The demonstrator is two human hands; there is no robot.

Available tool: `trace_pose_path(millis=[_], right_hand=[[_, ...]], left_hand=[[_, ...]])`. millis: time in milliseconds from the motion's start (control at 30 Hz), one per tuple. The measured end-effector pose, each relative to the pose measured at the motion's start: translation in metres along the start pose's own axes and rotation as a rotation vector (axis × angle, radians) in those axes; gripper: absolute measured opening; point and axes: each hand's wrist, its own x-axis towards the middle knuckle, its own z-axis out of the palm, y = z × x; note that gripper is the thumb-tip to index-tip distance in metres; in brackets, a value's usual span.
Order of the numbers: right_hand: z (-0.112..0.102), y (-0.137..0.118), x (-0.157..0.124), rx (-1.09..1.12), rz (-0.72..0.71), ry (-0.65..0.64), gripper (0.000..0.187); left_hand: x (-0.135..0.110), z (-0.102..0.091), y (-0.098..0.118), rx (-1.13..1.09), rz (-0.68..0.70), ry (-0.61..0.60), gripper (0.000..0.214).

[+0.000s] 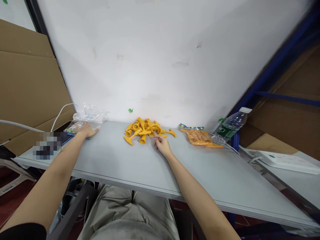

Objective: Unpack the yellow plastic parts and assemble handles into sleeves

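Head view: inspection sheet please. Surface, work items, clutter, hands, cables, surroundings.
Surface: grey table against white wall.
Work items: loose yellow pieces piled centrally; bagged yellow pieces to their right.
Clutter: bottle beside the filled bag; pixelated item at left, unidentifiable.
Hands: left hand spread over clear bags; right hand at the pile's near right edge, grip unclear.
Cables: white cables left; another near the bottle.
Surroundings: cardboard left; blue frame and power strip right.

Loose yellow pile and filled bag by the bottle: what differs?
The loose yellow pile lies uncovered, while the filled bag wraps its pieces in clear plastic. The pile shows more pieces than the bag. The pile is beside the right hand; the bag is beside the bottle. Both show yellow pieces on the table.
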Motion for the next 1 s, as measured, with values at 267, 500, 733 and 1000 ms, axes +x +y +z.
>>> trace_pose_path(millis=[267,500,733,1000], right_hand=[[0.0,-0.002,-0.001,0.002,0.032,-0.014,0.015],[0.0,-0.008,-0.001,0.268,0.148,0.154,0.017],[-0.04,-0.003,0.016,0.831,0.422,0.669,0.021],[-0.09,0.019,0.027,0.99,0.396,0.85,0.04]], left_hand=[[0.005,0.015,0.03,0.27,-0.113,-0.198,0.044],[0.016,0.033,0.037,0.224,-0.141,-0.133,0.041],[0.029,0.033,0.029,0.201,-0.172,-0.162,0.039],[0.037,0.034,0.028,0.113,-0.198,-0.228,0.059]])
